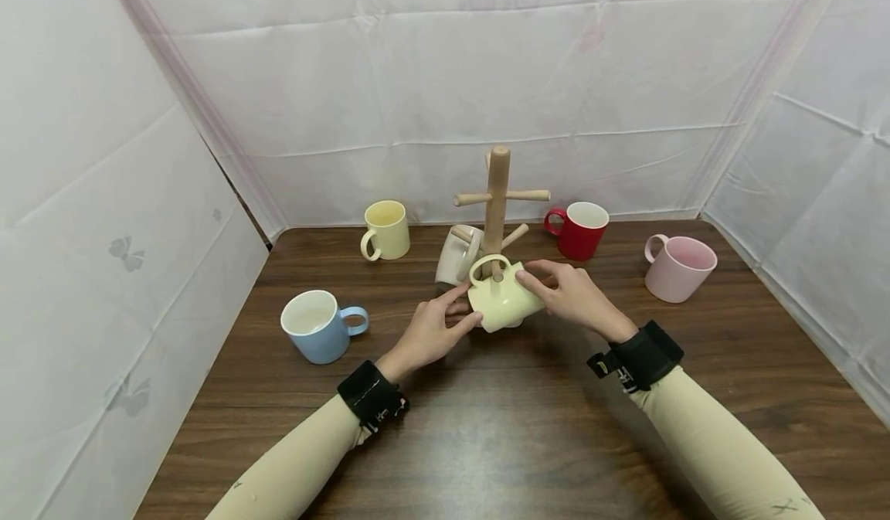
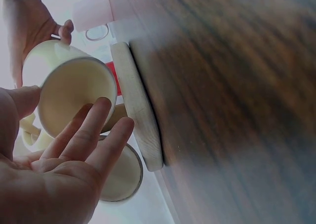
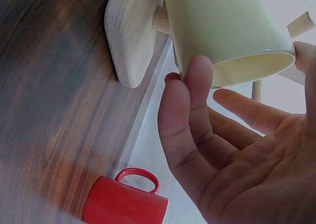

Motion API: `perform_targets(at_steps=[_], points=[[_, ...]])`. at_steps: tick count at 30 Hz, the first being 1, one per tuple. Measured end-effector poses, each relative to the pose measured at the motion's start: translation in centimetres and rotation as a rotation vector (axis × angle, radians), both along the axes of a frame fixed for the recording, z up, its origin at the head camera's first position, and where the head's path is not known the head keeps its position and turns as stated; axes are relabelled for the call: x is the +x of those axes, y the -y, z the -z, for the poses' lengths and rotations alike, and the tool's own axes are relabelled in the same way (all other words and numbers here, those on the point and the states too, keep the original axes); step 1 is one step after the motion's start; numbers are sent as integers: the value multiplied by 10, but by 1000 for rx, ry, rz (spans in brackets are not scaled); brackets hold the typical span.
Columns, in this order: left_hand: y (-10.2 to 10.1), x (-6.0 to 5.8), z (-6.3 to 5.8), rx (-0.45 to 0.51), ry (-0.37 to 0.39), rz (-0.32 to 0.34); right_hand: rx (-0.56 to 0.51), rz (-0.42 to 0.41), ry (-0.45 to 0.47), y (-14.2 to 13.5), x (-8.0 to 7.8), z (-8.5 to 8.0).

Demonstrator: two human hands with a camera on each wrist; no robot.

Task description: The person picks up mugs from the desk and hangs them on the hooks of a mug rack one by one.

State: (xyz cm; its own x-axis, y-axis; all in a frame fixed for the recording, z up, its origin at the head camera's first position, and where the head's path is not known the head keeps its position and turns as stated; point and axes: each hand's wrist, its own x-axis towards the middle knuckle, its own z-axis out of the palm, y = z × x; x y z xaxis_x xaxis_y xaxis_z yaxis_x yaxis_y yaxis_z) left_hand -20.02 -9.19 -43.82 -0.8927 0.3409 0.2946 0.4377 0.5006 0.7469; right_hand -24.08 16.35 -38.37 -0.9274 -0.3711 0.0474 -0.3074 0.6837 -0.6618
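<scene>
Held mug: a pale yellow, glossy ceramic-looking mug (image 1: 502, 302) with a looped handle (image 1: 489, 258), lying sideways in the air, in front of the post, between both hands.
Long axis: runs roughly from hand to hand across the worktop (image 1: 445, 443), its right end placed higher in the head view than its left.
Handle to peg: the loop points up and back toward the post; the tip of a pale wooden peg (image 1: 497, 276) shows inside it. How far the peg passes through cannot be told.
Left hand: thumb and fingers (image 1: 426, 333) spread around the mug's left end, gripping it lightly, low and nearer the worktop's front edge.
Right hand: grips the right end between thumb and fingers (image 1: 577, 296), a little nearer the back edge.
Nearer hand: neither; both touch the mug, one at each end.
Mug tree: an upright pale wooden post with pegs (image 1: 497, 222), about midway along the worktop, toward its back edge.
Close neighbour: a white mug (image 1: 450, 260), tilted at the post's left side, just beyond the left fingertips.
Farther mugs: light blue with white inside (image 1: 321, 342) near the left edge; plain pink (image 1: 674, 279) toward the back right corner.
</scene>
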Motion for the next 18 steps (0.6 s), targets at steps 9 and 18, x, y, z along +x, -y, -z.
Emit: perform_targets(at_steps=[9,18], points=[[2,1,-4,27,-39,19,14,-29,-14,-4,2,-3],[1,-2,-10,125,-180,-64,8,-61,-109,-8,-3,-4]])
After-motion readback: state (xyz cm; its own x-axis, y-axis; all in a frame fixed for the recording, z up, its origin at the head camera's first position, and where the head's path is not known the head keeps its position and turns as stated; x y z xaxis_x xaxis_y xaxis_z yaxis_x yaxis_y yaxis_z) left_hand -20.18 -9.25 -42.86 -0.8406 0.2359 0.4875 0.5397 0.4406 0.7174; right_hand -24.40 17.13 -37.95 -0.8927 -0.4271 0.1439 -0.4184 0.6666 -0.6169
